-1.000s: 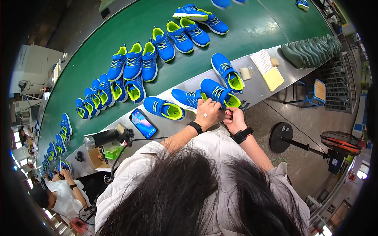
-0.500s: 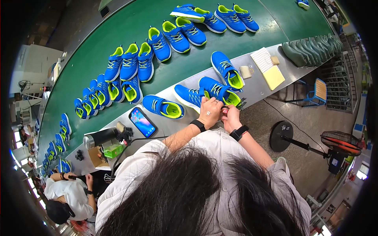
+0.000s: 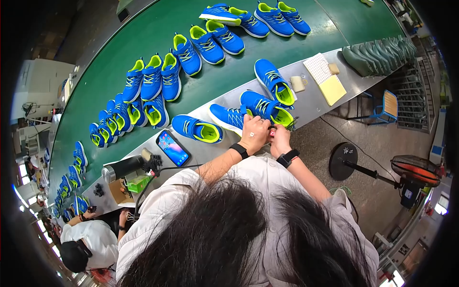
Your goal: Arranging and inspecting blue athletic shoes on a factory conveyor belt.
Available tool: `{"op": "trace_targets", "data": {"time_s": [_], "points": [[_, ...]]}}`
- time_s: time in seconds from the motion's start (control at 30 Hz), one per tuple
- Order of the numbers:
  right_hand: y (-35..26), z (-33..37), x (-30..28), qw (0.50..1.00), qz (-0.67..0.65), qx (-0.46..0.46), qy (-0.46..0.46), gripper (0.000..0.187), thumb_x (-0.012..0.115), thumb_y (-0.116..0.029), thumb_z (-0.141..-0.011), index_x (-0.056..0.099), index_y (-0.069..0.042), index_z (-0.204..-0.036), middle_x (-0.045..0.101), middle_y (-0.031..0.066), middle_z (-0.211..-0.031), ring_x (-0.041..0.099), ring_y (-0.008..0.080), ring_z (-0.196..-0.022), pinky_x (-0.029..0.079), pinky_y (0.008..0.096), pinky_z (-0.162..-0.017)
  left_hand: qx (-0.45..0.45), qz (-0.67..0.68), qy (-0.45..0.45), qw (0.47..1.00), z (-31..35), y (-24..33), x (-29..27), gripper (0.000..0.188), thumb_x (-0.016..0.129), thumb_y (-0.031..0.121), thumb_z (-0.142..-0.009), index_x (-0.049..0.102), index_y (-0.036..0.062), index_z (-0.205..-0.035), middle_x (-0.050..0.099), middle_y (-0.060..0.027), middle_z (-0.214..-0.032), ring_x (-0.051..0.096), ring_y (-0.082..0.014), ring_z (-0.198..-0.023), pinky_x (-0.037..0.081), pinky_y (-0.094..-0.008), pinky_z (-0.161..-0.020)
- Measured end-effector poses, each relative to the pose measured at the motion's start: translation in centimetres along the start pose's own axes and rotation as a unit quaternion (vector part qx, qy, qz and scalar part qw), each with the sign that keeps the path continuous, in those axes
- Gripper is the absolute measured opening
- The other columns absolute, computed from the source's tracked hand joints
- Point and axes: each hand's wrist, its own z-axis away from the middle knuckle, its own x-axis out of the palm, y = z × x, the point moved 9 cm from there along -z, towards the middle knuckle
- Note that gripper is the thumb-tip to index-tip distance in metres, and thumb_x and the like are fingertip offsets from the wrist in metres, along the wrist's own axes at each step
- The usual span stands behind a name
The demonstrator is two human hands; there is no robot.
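- Left hand (image 3: 255, 134) is touching the blue shoe (image 3: 224, 116) near its opening, fingers bent, grip hidden.
- Right hand (image 3: 281, 142) is apparently gripping a small red item (image 3: 272, 132).
- Shoe is resting on the metal surface (image 3: 308, 106).
- Close collar work is seemingly occupying both hands; next move is likely requiring a steadied shoe.

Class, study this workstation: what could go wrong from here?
The phone lies close to the left forearm, so an elbow swing might knock it.
The black cable runs beside the left sleeve and could snag.
The blue shoe just beyond the right hand has its heel near the bench's front edge; a nudge might tip it off.
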Motion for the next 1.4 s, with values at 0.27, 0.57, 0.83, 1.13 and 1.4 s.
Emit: {"op": "trace_targets", "data": {"time_s": [0.27,0.57,0.83,1.13,1.4], "points": [[-2.9,3.9,1.4,0.953,-0.089,0.192,-0.216,0.017,0.048,-0.021,-0.091,0.054,-0.005,-0.09,0.051,0.0003,-0.064,0.038,0.0085,-0.047,0.024,0.0213,-0.037,-0.004,-0.044,-0.007,0.999,-0.6,0.3,-1.2,0.019,0.069,0.016,-0.068,0.056,0.0151,-0.081,0.057,-0.001,-0.068,0.056,-0.0177,-0.078,0.033,-0.0376,-0.074],[-4.7,4.0,0.4,0.936,-0.099,0.152,-0.303,0.025,0.05,-0.023,-0.093,0.059,-0.001,-0.103,0.058,0.0027,-0.08,0.038,0.0067,-0.056,0.026,0.0203,-0.042,-0.012,-0.026,-0.012,1.0,-1.5,0.4,-0.5,0.017,0.069,0.016,-0.069,0.056,0.0145,-0.08,0.058,-0.0012,-0.069,0.056,-0.0184,-0.079,0.033,-0.0381,-0.074],[-3.9,2.3,-0.5,0.939,-0.033,0.13,-0.316,0.029,0.043,-0.029,-0.101,0.056,-0.005,-0.111,0.059,0.002,-0.086,0.034,0.0044,-0.058,0.025,0.019,-0.044,-0.007,-0.02,-0.04,0.999,-1.5,0.5,1.4,0.014,0.069,0.014,-0.068,0.059,0.0145,-0.078,0.059,-0.0013,-0.068,0.056,-0.0185,-0.079,0.034,-0.0387,-0.075],[-3.1,1.2,-0.3,0.958,0.028,0.132,-0.254,0.025,0.04,-0.029,-0.102,0.055,-0.008,-0.102,0.049,-0.0033,-0.077,0.035,0.0035,-0.058,0.026,0.0189,-0.045,0.017,-0.012,-0.066,0.998,-1.9,1.9,3.3,0.013,0.069,0.017,-0.067,0.058,0.0131,-0.073,0.061,-0.0033,-0.066,0.056,-0.0188,-0.073,0.034,-0.0387,-0.074],[-2.8,-0.2,-1.9,0.959,0.046,0.119,-0.255,0.021,0.05,-0.037,-0.098,0.054,-0.017,-0.102,0.049,-0.0076,-0.08,0.039,0.0038,-0.066,0.037,0.0234,-0.056,0.029,-0.027,0.002,0.999,-4.1,2.0,2.5,0.013,0.066,0.019,-0.068,0.055,0.0131,-0.068,0.06,-0.0016,-0.062,0.056,-0.0173,-0.071,0.035,-0.0383,-0.071]]}}
